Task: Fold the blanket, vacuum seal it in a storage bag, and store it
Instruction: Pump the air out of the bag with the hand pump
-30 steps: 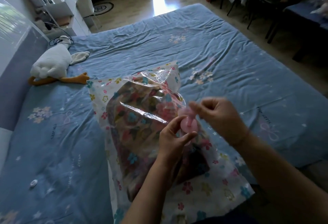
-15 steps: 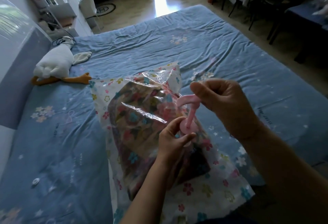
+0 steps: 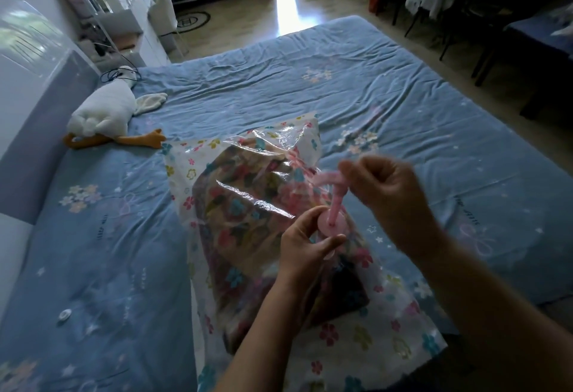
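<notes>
Already folded inside the storage bag (image 3: 356, 342) on the bed (image 3: 403, 97), the blanket (image 3: 248, 221) is judged unvacuumed and unstored; the valve (image 3: 330, 224) is pinched by the left hand (image 3: 304, 252), its stem (image 3: 336, 197) gripped by the right hand (image 3: 387, 193).

Small dark lettering (image 3: 103, 223) is printed on the blue bed sheet (image 3: 279, 81), mid left of frame and again mid right, too blurred to read. The round floor mat (image 3: 189, 21), upper centre-left, carries an H-like mark.
</notes>
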Tool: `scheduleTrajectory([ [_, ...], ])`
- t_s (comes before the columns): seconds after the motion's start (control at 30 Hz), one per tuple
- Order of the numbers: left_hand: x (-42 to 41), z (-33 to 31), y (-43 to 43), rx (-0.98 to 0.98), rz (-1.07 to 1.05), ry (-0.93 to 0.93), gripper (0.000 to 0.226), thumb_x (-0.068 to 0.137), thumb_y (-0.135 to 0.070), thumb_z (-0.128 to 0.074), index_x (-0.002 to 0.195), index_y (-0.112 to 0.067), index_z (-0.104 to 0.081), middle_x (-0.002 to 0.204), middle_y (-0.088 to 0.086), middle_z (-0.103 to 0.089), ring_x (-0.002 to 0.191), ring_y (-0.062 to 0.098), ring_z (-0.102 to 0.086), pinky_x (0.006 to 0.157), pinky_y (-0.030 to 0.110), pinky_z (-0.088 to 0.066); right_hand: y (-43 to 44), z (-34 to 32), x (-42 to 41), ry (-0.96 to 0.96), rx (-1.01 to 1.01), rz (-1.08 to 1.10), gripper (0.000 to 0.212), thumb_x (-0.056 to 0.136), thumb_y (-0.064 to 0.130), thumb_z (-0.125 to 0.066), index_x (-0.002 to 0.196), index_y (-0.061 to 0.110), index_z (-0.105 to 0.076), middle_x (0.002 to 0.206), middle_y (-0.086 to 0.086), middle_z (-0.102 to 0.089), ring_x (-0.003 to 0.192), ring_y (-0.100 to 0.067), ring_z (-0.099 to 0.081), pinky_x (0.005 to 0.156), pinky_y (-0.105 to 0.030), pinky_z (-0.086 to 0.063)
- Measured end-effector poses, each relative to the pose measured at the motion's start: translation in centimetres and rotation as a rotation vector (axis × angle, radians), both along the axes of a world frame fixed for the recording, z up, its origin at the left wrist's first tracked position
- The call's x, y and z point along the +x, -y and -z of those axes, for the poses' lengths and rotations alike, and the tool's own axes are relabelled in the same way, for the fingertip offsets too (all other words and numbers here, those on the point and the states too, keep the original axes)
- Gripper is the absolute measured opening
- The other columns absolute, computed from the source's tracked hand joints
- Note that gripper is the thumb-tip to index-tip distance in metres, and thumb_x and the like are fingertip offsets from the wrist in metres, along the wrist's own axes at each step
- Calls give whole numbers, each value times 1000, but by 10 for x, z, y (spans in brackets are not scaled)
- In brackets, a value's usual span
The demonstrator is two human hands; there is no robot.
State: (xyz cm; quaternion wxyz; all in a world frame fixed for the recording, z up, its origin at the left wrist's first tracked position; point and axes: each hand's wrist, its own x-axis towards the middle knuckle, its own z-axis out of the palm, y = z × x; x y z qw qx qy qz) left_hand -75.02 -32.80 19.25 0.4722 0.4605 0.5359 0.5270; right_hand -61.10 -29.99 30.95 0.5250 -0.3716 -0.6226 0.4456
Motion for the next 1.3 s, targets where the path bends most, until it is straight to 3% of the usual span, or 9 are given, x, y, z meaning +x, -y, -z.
scheduleTrajectory([
  [0.17, 1, 2, 0, 28, 16, -20, 54, 66, -6, -87, 116, -12, -69, 110, 6, -74, 106, 24, -69, 95, 36, -54, 0, 51, 5, 354, -173, 65, 53, 75, 52, -63, 54, 3, -54, 47, 7, -40, 46, -5, -34, 50, -26, -31],
  [0.27, -4, 3, -5, 16, 3, -33, 63, 61, -16, -90, 119, -10, -67, 112, 7, -73, 105, 21, -69, 97, 34, -53, -1, -3, 5, 71, -25, 2, 43, 86, 39, -66, 50, 20, -54, 45, 10, -40, 44, -5, -31, 46, -19, -28],
  [0.37, -5, 5, -4, -6, 6, -24, 56, 64, -1, -88, 113, -17, -67, 110, 7, -73, 102, 16, -69, 95, 32, -53, -1, -12, 6, -161, 25, -41, 36, 88, 33, -65, 55, 20, -57, 48, 11, -43, 44, -7, -30, 45, -17, -27],
  [0.53, -1, 10, 4, 7, 32, -32, 51, 67, -3, -86, 114, -11, -68, 110, 6, -74, 105, 22, -69, 97, 40, -54, 14, 62, 3, 220, -266, 43, 55, 74, 50, -66, 61, -2, -55, 46, 10, -43, 44, -3, -36, 49, -22, -34],
  [0.73, -3, 9, -3, -4, 19, -51, 58, 64, -2, -88, 116, -14, -66, 112, 8, -73, 104, 17, -69, 94, 28, -53, 5, -19, 5, -176, 13, 17, 50, 89, 25, -63, 58, -8, -43, 51, -12, -30, 45, -10, -25, 44, -17, -25],
  [0.83, -2, 8, -1, 22, 27, -45, 56, 65, -3, -88, 117, -7, -67, 111, 9, -73, 105, 23, -69, 95, 34, -54, 6, 20, 1, -7, -105, 53, 44, 91, 20, -64, 55, 3, -46, 46, 0, -39, 43, -4, -31, 46, -16, -30],
  [0.93, -2, 6, 3, 42, 55, -57, 51, 67, -1, -86, 115, -9, -68, 109, 5, -74, 105, 20, -69, 94, 33, -54, 11, 62, -1, 253, -302, 71, 45, 80, 40, -67, 56, 5, -51, 41, 13, -37, 42, -1, -32, 49, -22, -32],
  [1.17, -6, 8, 1, 2, 30, -43, 56, 65, 2, -86, 114, -15, -66, 110, 8, -73, 101, 16, -69, 92, 28, -54, 8, -6, 0, -86, 20, 29, 49, 90, 21, -63, 57, -7, -42, 45, 13, -42, 43, -3, -31, 45, -15, -28],
  [1.3, -2, 5, 5, 23, 61, -43, 53, 68, 3, -85, 117, -7, -67, 110, 9, -73, 104, 22, -69, 94, 35, -55, 11, 55, -3, 230, -241, 51, 46, 78, 43, -64, 55, 6, -52, 45, 11, -42, 44, -2, -35, 50, -24, -33],
])
